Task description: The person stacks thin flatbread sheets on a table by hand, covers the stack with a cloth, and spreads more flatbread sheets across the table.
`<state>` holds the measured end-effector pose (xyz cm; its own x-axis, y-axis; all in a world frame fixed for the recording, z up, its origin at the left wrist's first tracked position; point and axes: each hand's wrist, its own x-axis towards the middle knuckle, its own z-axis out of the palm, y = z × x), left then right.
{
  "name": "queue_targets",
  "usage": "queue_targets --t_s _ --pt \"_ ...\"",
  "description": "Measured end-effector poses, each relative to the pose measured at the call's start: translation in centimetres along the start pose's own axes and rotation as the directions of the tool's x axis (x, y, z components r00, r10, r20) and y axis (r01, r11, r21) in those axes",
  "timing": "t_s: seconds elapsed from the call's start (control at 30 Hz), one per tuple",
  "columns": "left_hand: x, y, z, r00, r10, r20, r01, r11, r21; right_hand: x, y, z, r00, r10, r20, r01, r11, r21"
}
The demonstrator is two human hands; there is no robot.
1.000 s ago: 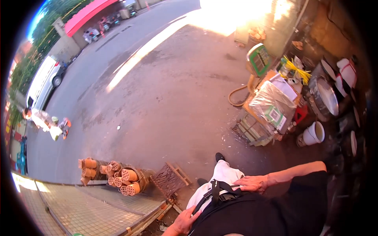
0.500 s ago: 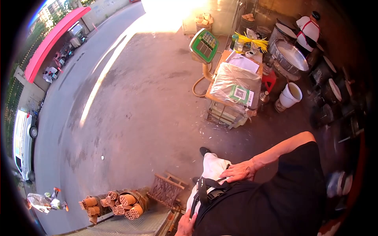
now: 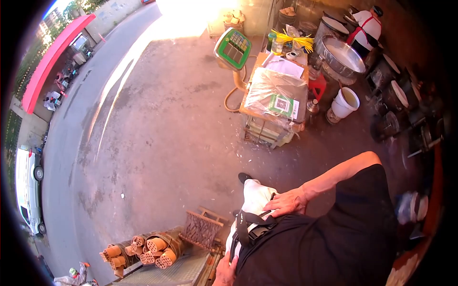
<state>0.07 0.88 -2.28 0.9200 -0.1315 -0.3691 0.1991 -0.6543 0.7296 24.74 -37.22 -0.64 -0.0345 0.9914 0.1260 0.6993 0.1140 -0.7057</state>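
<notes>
My right hand [image 3: 287, 202] lies on my hip beside a black strap with a buckle [image 3: 260, 231]. Its fingers are stretched out and rest on the white cloth [image 3: 256, 196] at my waist. Low in the view, my left hand [image 3: 225, 271] rests at the other side of my waist near a white-edged strap. Its visible fingers look extended, though the frame edge cuts off part of the hand. Neither hand shows anything held. A black shoe [image 3: 244, 177] shows beyond the white cloth.
Ahead stands a scale with a green display [image 3: 234, 49] and a plastic-covered platform [image 3: 274, 93]. A white bucket [image 3: 344, 104] and large metal pots [image 3: 346, 55] are at right, near a person in red straps [image 3: 368, 29]. Bundled perforated clay-coloured cylinders [image 3: 157, 250] lie at lower left.
The view has shifted slightly, so the scale and pots appear further left. A person outside at lower left has moved down toward the frame edge. Both my hands stay at my waist.
</notes>
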Motion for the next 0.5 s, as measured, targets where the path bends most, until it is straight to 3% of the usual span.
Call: queue_targets --t_s 0.03,0.13,0.3,0.37,0.4,0.43,0.47,0.5 --pt "0.1 0.9 -0.4 0.989 -0.139 0.039 0.141 0.988 -0.054 0.1 0.0 0.1 1.0 -0.01 -0.003 0.01 1.0 -0.008" --pt "0.3 1.7 -1.2 0.978 -0.175 0.113 0.186 0.977 -0.103 0.4 -0.5 -0.1 1.0 0.004 0.025 -0.004 1.0 0.003" --pt "-1.3 1.4 -2.0 0.982 0.169 0.09 -0.169 0.986 -0.009 0.3 -1.4 1.7 1.0 0.023 -0.021 -0.022 0.999 0.024" --pt "-1.5 -0.3 -1.3 0.986 0.14 0.093 -0.14 0.99 -0.005 -0.3 -1.4 3.3 0.997 0.001 -0.073 -0.002 1.0 -0.003" --pt "-1.9 -1.1 -0.6 0.995 0.067 0.08 -0.067 0.998 -0.001 0.3 -3.0 1.7 0.998 0.054 -0.011 -0.054 0.998 0.02" --pt "-1.5 -0.9 -0.8 0.991 0.102 0.087 -0.102 0.995 -0.004 0.3 -3.5 1.8 0.997 0.072 -0.025 -0.071 0.996 0.047" --pt "-1.3 0.4 -1.3 0.991 -0.04 0.126 0.047 0.997 -0.053 0.2 -4.1 2.1 0.995 0.088 -0.039 -0.085 0.994 0.068" --pt "-1.1 -0.3 -1.4 0.976 -0.085 0.199 0.092 0.995 -0.029 -0.2 -4.1 3.0 0.995 0.071 -0.075 -0.07 0.997 0.027"
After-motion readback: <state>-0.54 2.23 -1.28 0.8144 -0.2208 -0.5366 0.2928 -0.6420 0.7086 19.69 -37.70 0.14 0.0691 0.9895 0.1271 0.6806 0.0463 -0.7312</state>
